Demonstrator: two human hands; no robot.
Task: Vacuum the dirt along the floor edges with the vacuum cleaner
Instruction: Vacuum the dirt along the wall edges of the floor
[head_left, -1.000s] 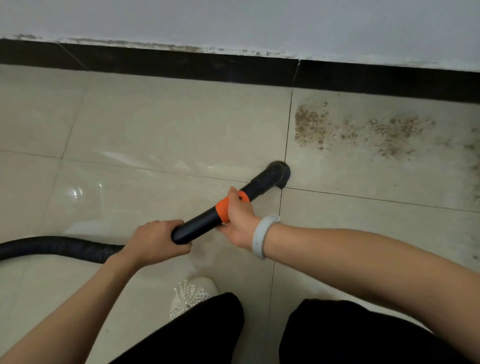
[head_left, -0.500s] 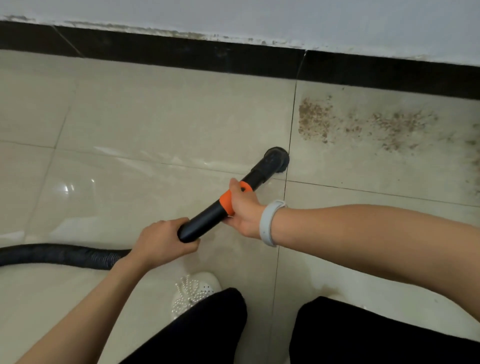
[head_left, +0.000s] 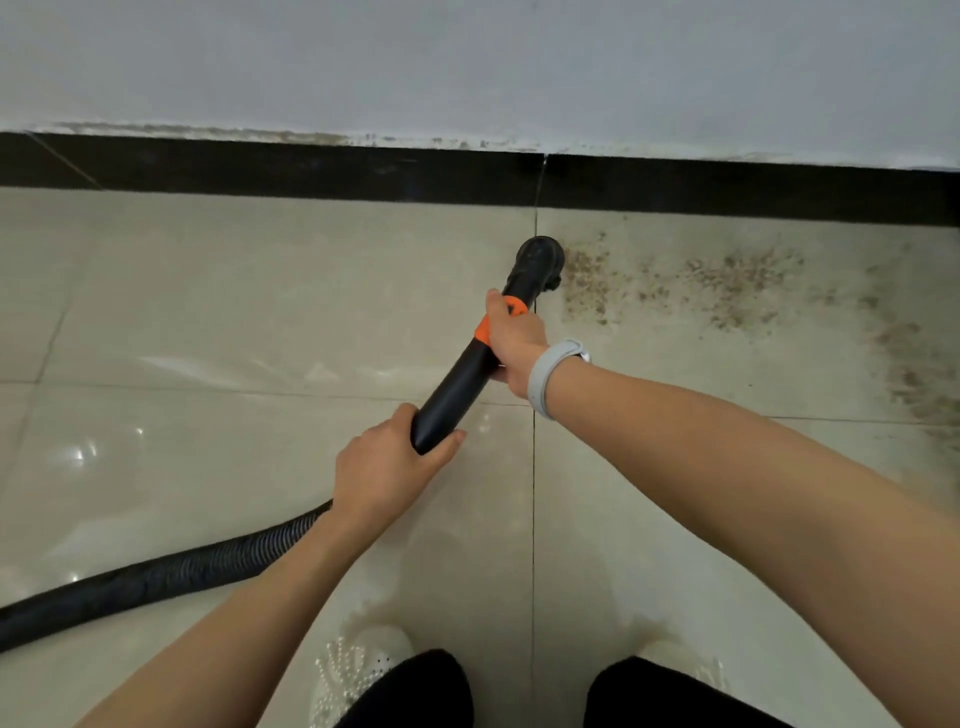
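Note:
I hold a black vacuum wand (head_left: 456, 387) with an orange collar (head_left: 484, 328) in both hands. My left hand (head_left: 383, 467) grips its lower end where the ribbed black hose (head_left: 171, 571) joins. My right hand (head_left: 514, 343), with a grey wristband, grips at the orange collar. The round black nozzle (head_left: 539, 258) rests on the beige tile floor, at the left edge of a patch of brown dirt (head_left: 587, 283). More dirt (head_left: 737, 283) spreads to the right along the black skirting (head_left: 311, 169).
A pale wall (head_left: 467, 62) rises above the skirting. The hose trails off to the lower left over the tiles. My white shoes (head_left: 358, 670) and black trouser legs are at the bottom. Further dirt (head_left: 914, 364) lies at the far right.
The nozzle has moved forward toward the skirting and now touches the left edge of the dirt patch. Both hands moved forward with the wand.

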